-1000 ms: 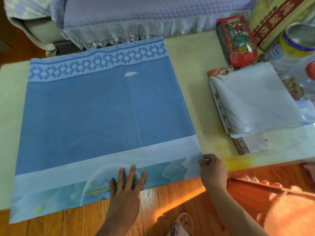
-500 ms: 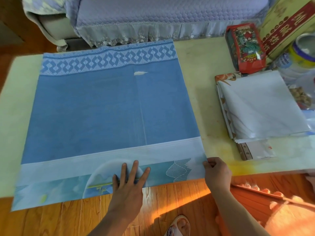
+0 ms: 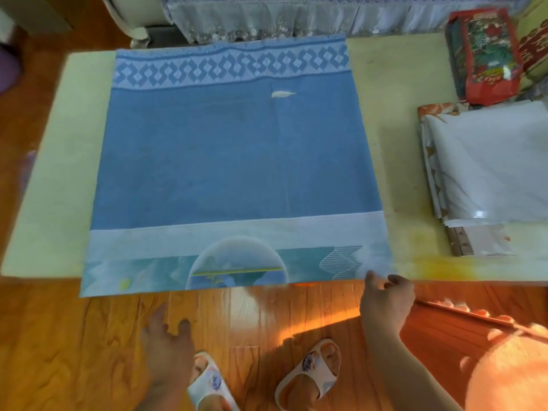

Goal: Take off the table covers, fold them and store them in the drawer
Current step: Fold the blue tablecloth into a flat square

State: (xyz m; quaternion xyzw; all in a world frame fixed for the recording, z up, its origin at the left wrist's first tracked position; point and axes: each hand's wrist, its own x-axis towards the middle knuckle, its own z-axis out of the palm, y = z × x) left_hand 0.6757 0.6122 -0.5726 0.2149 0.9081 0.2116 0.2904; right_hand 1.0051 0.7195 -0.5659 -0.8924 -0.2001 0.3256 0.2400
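A blue table cover (image 3: 237, 161) with a patterned far border and a pale near band lies flat on the pale green table (image 3: 59, 185), its near edge hanging just over the table's front. My right hand (image 3: 385, 301) pinches the cover's near right corner. My left hand (image 3: 166, 348) hovers blurred below the table edge, over the floor, fingers loosely spread and touching nothing. A folded white cover (image 3: 486, 161) lies on the table's right side.
A red packet (image 3: 486, 54) and a printed box (image 3: 533, 48) stand at the far right. A sofa with a lace-trimmed cover (image 3: 296, 16) runs behind the table. Wooden floor (image 3: 74, 351) and my slippered feet (image 3: 311, 372) are in front.
My left hand has lifted off the cover's near edge and drawn back toward me over the floor. My right hand still pinches the near right corner. The view has tilted downward.
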